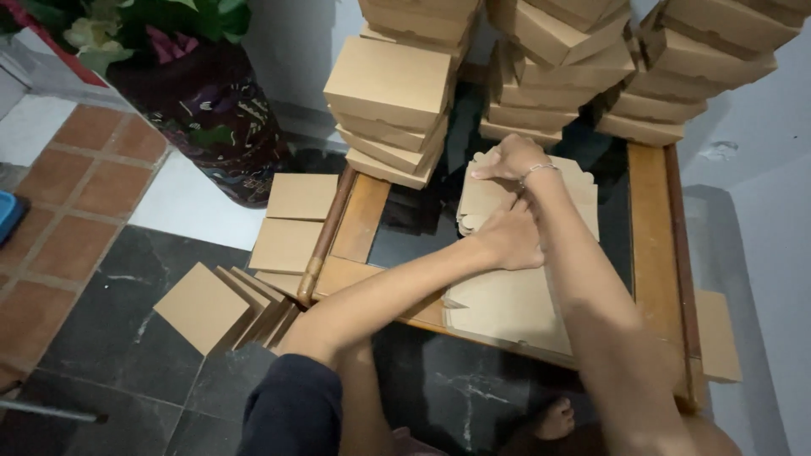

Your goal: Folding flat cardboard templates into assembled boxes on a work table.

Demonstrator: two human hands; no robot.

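Dim, cool indoor light falls evenly from above, leaving soft shadows under the stacked cardboard boxes and a dark glossy sheen on the glass tabletop. Slight motion blur softens both forearms, and wide-angle distortion bends the frame's edges.

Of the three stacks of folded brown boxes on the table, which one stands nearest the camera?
The left stack: its boxes reach furthest toward the viewer, beside the table's wooden left edge; the middle and right stacks sit further back.
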